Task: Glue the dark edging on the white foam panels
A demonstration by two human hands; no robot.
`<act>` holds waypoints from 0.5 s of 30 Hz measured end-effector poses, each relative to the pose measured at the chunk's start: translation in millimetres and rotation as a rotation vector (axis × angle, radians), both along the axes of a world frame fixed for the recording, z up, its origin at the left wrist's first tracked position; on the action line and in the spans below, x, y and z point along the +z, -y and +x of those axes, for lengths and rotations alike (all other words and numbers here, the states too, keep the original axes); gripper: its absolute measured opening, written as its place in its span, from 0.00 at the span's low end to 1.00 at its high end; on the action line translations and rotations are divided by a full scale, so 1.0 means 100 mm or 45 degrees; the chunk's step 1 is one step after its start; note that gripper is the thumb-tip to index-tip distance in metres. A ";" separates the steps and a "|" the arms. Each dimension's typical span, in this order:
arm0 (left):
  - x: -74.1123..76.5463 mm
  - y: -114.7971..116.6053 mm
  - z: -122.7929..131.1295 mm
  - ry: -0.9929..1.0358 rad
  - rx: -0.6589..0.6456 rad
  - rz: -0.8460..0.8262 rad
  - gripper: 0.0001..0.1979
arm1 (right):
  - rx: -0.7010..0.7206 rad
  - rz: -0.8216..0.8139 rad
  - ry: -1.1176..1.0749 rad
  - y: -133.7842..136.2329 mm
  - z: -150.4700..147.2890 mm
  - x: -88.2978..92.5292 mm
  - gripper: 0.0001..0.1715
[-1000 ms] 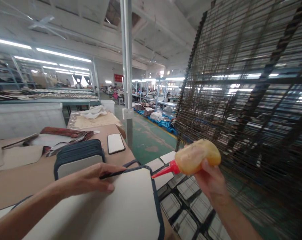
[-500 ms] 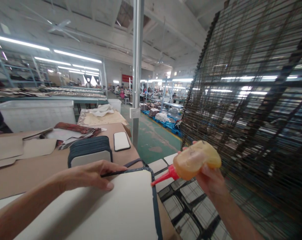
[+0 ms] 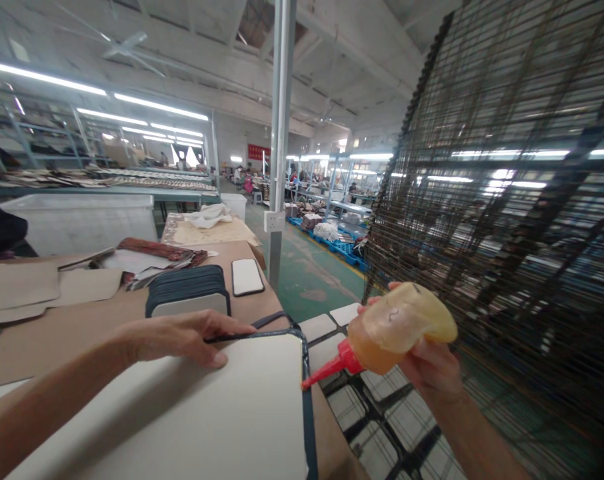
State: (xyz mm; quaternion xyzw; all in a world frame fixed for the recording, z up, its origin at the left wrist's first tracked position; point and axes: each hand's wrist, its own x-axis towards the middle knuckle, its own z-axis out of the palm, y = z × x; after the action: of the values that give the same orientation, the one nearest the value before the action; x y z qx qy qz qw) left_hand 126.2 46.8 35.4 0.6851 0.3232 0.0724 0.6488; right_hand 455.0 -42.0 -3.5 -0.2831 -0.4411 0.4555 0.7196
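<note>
A large white panel [image 3: 222, 407] with rounded corners and a dark blue edge strip fills the lower middle. My left hand [image 3: 187, 340] holds it at the far edge, thumb on the white face and index finger stretched along the strip; the other fingers are hidden. In my right hand [image 3: 435, 367] is a squeeze bottle [image 3: 402, 327] of amber liquid, tilted with its red nozzle pointing down to the left. The nozzle tip touches the right edge, where the white face meets the strip. Wet shine shows on the strip around the far right corner.
Behind the panel lies a stack of dark-edged panels [image 3: 189, 291], beside one small white panel [image 3: 247, 277]. Leather-like sheets [image 3: 19, 290] lie on the left of the brown table [image 3: 97, 307]. A metal pole [image 3: 279, 133] rises beyond, and a wire rack [image 3: 482, 200] leans at the right.
The nozzle tip has slid along the right edge toward me, away from the far corner. My left hand keeps its place on the panel. The view has shifted slightly.
</note>
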 end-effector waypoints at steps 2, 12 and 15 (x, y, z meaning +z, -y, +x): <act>0.00 -0.01 -0.01 -0.008 -0.005 0.021 0.24 | 0.004 -0.005 0.020 0.02 -0.01 0.00 0.37; 0.04 0.00 -0.04 0.019 -0.146 0.074 0.27 | 0.013 -0.017 0.003 0.11 -0.05 -0.01 0.45; 0.01 -0.02 -0.04 0.030 -0.171 0.067 0.29 | 0.028 -0.007 0.015 0.13 -0.08 0.02 0.46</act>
State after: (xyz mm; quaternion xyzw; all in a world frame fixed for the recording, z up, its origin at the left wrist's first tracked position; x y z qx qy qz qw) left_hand 122.0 48.8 36.6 0.7211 0.2669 0.0452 0.6377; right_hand 446.6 -54.9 -1.9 -0.2829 -0.4472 0.4631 0.7110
